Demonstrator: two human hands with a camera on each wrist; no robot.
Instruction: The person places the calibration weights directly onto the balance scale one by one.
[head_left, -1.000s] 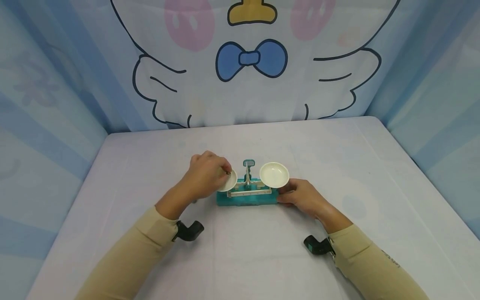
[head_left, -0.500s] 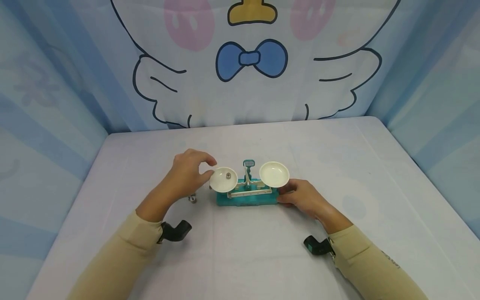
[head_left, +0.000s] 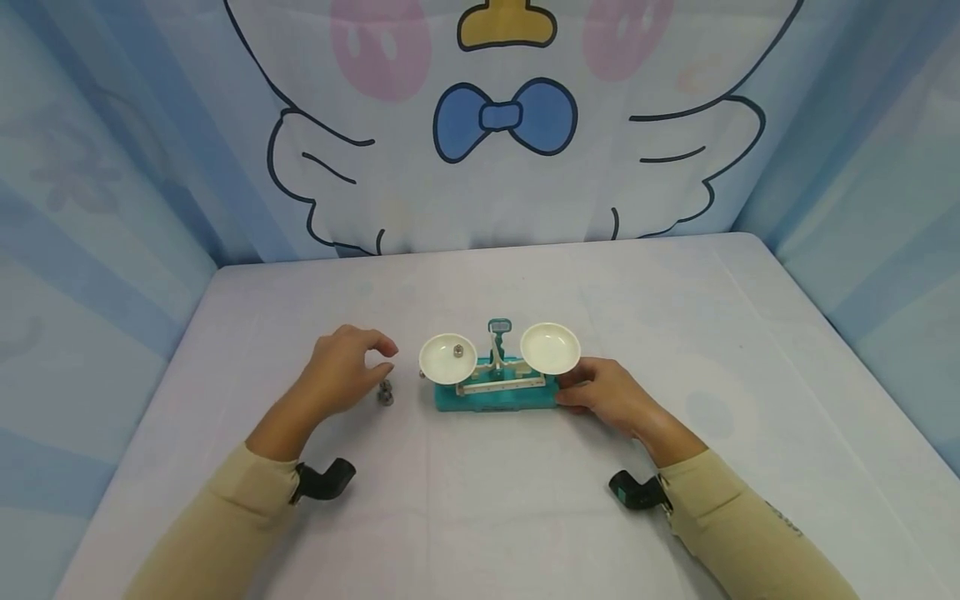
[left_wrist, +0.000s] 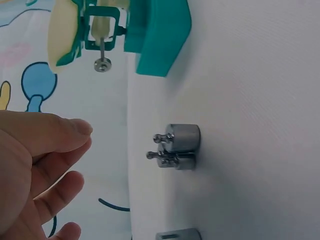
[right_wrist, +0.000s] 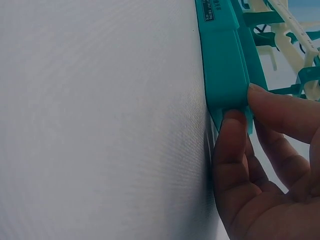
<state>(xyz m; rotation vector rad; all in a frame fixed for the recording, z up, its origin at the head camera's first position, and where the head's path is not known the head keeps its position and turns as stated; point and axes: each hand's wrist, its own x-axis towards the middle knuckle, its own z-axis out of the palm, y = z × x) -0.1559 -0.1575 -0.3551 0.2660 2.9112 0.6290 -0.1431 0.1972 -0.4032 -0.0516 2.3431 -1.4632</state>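
A teal balance scale (head_left: 495, 398) with two white pans stands mid-table. In its left pan (head_left: 438, 367) sits a small metal weight (head_left: 458, 351); nothing lies in the right pan (head_left: 550, 348). My right hand (head_left: 609, 396) pinches the right end of the base, its thumb (right_wrist: 282, 112) on the upper edge. Left of the scale hovers my left hand (head_left: 339, 367), holding nothing, thumb and index finger apart. Close by its fingertips, knobbed metal weights (left_wrist: 182, 138) stand together on the table. Another metal weight (left_wrist: 179, 235) is cut off at the bottom of the left wrist view.
A pale cloth (head_left: 510, 517) covers the table. A cartoon-printed curtain (head_left: 525, 200) hangs behind it, with blue curtains (head_left: 97, 233) at the sides. Black wrist cameras (head_left: 326, 481) stick out from both sleeves.
My left hand has let go of the small weight in the left pan and moved left, away from the scale, beside the other weights. My right hand keeps its place on the base.
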